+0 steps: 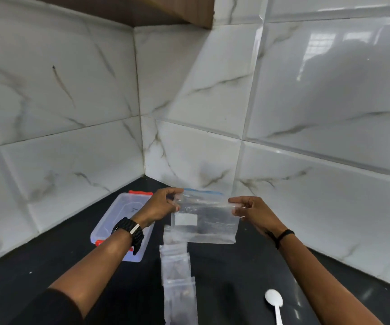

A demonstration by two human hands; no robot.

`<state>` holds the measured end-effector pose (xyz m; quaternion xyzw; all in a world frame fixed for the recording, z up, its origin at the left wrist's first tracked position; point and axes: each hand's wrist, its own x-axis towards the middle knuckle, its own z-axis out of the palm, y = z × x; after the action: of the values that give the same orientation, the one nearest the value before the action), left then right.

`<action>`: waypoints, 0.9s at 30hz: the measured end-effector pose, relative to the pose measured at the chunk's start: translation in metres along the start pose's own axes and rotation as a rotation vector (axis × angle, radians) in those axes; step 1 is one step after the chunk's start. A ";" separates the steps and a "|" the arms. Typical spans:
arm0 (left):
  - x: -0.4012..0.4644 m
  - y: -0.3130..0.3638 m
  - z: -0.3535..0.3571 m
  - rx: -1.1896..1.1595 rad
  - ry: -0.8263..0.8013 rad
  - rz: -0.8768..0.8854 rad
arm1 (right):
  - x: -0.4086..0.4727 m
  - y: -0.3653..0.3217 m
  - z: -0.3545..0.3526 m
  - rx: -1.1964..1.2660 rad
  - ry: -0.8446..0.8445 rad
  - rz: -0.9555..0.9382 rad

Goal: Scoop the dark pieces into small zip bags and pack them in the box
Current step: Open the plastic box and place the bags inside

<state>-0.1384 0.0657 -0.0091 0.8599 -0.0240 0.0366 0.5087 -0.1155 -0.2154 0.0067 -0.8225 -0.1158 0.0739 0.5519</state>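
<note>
Left hand pinches one top corner of the large clear zip bag, held above the counter; the right hand pinches the other. Likely step: opening it. Small zip bags lie below, the box at left, the spoon at right.

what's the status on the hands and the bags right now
Both hands, left and right, pinch the large zip bag above the counter. Small zip bags lined up below, box left, spoon idle. Nothing blocking.
</note>
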 end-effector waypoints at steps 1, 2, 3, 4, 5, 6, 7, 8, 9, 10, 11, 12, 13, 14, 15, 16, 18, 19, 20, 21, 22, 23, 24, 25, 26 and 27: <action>0.005 -0.003 -0.002 0.018 0.028 0.011 | 0.009 0.001 0.003 -0.063 0.008 -0.008; 0.011 -0.006 -0.004 0.045 0.059 0.024 | 0.018 0.002 0.007 -0.094 0.014 -0.007; 0.018 -0.011 -0.006 0.074 0.091 0.034 | 0.028 0.003 0.011 -0.119 0.024 -0.002; 0.025 -0.015 -0.007 0.105 0.119 0.040 | 0.039 0.006 0.015 -0.136 0.041 0.006; 0.031 -0.020 -0.007 0.135 0.141 0.043 | 0.047 0.008 0.018 -0.153 0.061 0.024; 0.036 -0.024 -0.007 0.161 0.162 0.041 | 0.054 0.011 0.021 -0.161 0.078 0.039; 0.042 -0.030 -0.007 0.182 0.179 0.036 | 0.060 0.013 0.024 -0.166 0.091 0.050; 0.049 -0.035 -0.006 0.200 0.190 0.030 | 0.069 0.016 0.027 -0.170 0.107 0.052; 0.055 -0.039 -0.005 0.214 0.193 0.023 | 0.075 0.018 0.030 -0.175 0.119 0.051; 0.063 -0.044 -0.005 0.228 0.189 0.011 | 0.085 0.022 0.033 -0.175 0.129 0.049; 0.069 -0.047 -0.004 0.242 0.187 -0.003 | 0.091 0.024 0.035 -0.172 0.137 0.053; 0.074 -0.051 -0.004 0.261 0.185 -0.022 | 0.097 0.026 0.038 -0.171 0.147 0.057; 0.082 -0.056 -0.004 0.280 0.182 -0.037 | 0.106 0.029 0.041 -0.173 0.157 0.065; 0.086 -0.059 -0.004 0.300 0.169 -0.048 | 0.112 0.032 0.044 -0.170 0.166 0.079; 0.092 -0.063 -0.003 0.327 0.143 -0.054 | 0.119 0.036 0.046 -0.162 0.165 0.104; 0.096 -0.066 -0.002 0.366 0.107 -0.060 | 0.125 0.040 0.049 -0.152 0.155 0.132; 0.102 -0.070 0.003 0.489 0.002 -0.070 | 0.134 0.048 0.057 -0.148 0.118 0.198; 0.104 -0.070 0.006 0.570 -0.044 -0.071 | 0.137 0.051 0.061 -0.167 0.102 0.218; 0.105 -0.070 0.009 0.657 -0.076 -0.074 | 0.140 0.055 0.065 -0.194 0.091 0.221; 0.107 -0.069 0.012 0.737 -0.089 -0.073 | 0.142 0.058 0.068 -0.217 0.086 0.218; 0.107 -0.069 0.015 0.803 -0.088 -0.072 | 0.142 0.060 0.071 -0.228 0.086 0.212; 0.108 -0.069 0.017 0.849 -0.079 -0.070 | 0.142 0.060 0.074 -0.233 0.087 0.205; 0.109 -0.070 0.018 0.877 -0.072 -0.071 | 0.140 0.059 0.076 -0.230 0.090 0.197; 0.109 -0.071 0.019 0.893 -0.064 -0.069 | 0.137 0.057 0.078 -0.223 0.092 0.189; 0.108 -0.071 0.020 0.905 -0.058 -0.062 | 0.135 0.056 0.079 -0.220 0.090 0.178; 0.106 -0.071 0.019 0.914 -0.047 -0.048 | 0.132 0.055 0.079 -0.226 0.082 0.166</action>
<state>-0.0265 0.0826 -0.0716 0.9969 0.0030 0.0121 0.0772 -0.0024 -0.1295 -0.0731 -0.8884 -0.0325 0.0723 0.4521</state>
